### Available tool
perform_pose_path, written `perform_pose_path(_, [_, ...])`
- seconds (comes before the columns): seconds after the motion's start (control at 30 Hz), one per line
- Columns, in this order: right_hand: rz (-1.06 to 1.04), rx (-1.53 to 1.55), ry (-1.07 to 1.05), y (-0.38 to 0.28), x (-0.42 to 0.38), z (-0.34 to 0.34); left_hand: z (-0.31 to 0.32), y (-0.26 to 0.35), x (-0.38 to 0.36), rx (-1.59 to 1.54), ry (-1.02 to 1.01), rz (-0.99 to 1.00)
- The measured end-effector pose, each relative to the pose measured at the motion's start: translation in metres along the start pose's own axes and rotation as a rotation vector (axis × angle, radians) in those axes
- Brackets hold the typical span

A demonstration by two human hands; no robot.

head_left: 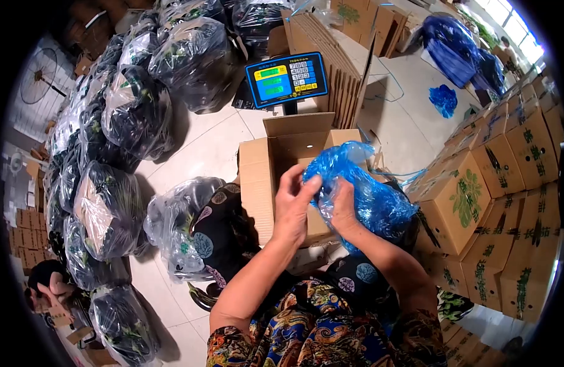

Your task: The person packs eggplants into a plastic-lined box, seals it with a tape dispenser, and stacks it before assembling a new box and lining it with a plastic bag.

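A crinkled blue plastic bag [380,205] is bunched up between my hands, over an open cardboard box [255,183] whose flaps stand up. My left hand [292,205] pinches the bag's left edge between thumb and fingers. Closed on the gathered plastic just to the right is my right hand [343,208], its fingertips partly hidden by the film. The bag's loose bulk hangs over the box's right side. Behind the box stands a weighing scale display [286,79] with lit readings and a keypad.
Clear bags of dark eggplants [138,110] line the left side, and another clear bag [181,223] lies by my left leg. Printed cartons [456,202] are stacked at right. Flattened cardboard [331,55] leans behind the scale. Blue plastic [443,101] lies on the floor. A person [49,284] is at far left.
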State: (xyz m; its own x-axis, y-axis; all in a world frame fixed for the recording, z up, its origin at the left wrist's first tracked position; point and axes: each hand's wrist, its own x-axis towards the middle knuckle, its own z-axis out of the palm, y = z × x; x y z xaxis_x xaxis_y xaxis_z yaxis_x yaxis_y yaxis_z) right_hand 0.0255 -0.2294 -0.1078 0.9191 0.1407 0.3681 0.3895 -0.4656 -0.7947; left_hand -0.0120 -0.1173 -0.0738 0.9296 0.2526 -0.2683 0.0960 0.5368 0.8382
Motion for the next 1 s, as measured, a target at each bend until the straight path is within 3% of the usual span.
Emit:
perform_pose_path(0.1, [-0.043,-0.081,-0.034,0.005,-0.001,0.005,0.003,-0.007,0.014,0.133,-0.029,0.074])
perform_pose_path(0.2, [0.087,-0.1,0.023,0.0,0.015,-0.001,-0.015,-0.012,0.035,0.044,0.068,-0.04])
perform_pose_path(0.23, [0.244,-0.102,-0.01,-0.01,0.022,-0.011,-0.013,-0.006,0.035,-0.132,0.095,-0.047])
perform_pose_path(0.33, [0.374,0.195,0.039,0.009,0.029,-0.012,-0.028,0.006,0.057,-0.41,0.23,-0.148])
perform_pose_path(0.4, [0.611,0.635,0.053,0.015,0.035,-0.016,-0.044,0.018,0.075,-0.529,0.187,-0.174])
perform_pose_path(0.47, [0.788,0.875,0.059,0.017,0.047,-0.029,-0.052,0.035,0.097,-0.425,0.211,-0.207])
perform_pose_path(0.5, [0.757,0.78,-0.123,0.022,0.057,-0.044,-0.056,0.043,0.104,-0.293,0.183,-0.203])
perform_pose_path(0.53, [0.928,0.928,0.008,0.009,0.063,-0.047,-0.06,0.051,0.111,-0.16,0.151,-0.197])
perform_pose_path(0.57, [0.899,0.904,0.032,0.023,0.067,-0.048,-0.066,0.06,0.117,-0.028,0.117,-0.189])
perform_pose_path(0.63, [0.867,0.817,0.019,0.051,0.076,-0.061,-0.1,0.066,0.138,0.395,0.007,-0.062])
perform_pose_path(0.67, [0.807,0.944,0.083,0.066,0.08,-0.063,-0.118,0.07,0.148,0.628,-0.036,0.003])
perform_pose_path(0.73, [0.819,0.86,0.02,0.071,0.087,-0.08,-0.148,0.082,0.163,1.155,-0.081,0.423])
perform_pose_path(0.8, [0.888,0.854,-0.02,0.072,0.094,-0.085,-0.158,0.092,0.164,1.025,0.05,0.208])
perform_pose_path(0.87, [0.877,0.827,-0.157,0.087,0.1,-0.089,-0.172,0.091,0.171,1.091,0.099,0.315])
perform_pose_path(0.9, [0.811,0.651,-0.228,0.088,0.105,-0.09,-0.176,0.09,0.176,1.066,0.105,0.375])
perform_pose_path(1.0, [0.64,0.642,-0.305,0.08,0.122,-0.09,-0.18,0.094,0.195,0.868,0.15,0.362])
